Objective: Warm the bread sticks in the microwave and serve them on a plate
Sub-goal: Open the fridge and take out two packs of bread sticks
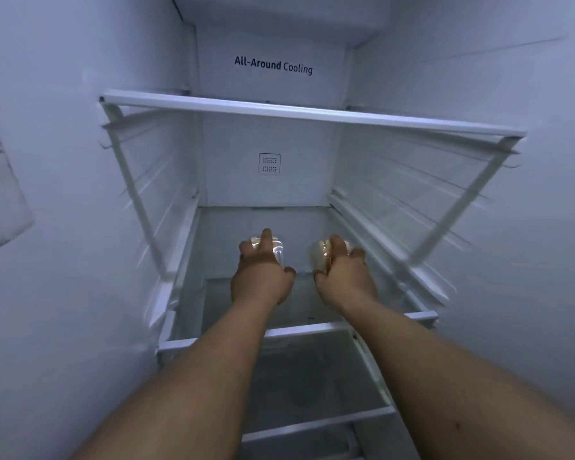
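Here I see both forearms reaching into an open fridge, over the front rail of a glass shelf (299, 330). My left hand (261, 277) lies on a clear plastic container (279, 252), fingers curled over its top. My right hand (344, 277) grips a second clear container (319, 257) with something pale yellow inside; blur hides what. Both sit on that shelf. Behind, the back wall reads "All-Around Cooling" (273, 65).

fridge interior (63, 161): pale bluish white; shelf rim (312, 112): white, with clear glass behind. back-wall lettering (273, 65): dark navy. vent (269, 164): grey dotted grid. container (321, 257): clear, with tan-yellow contents visible.
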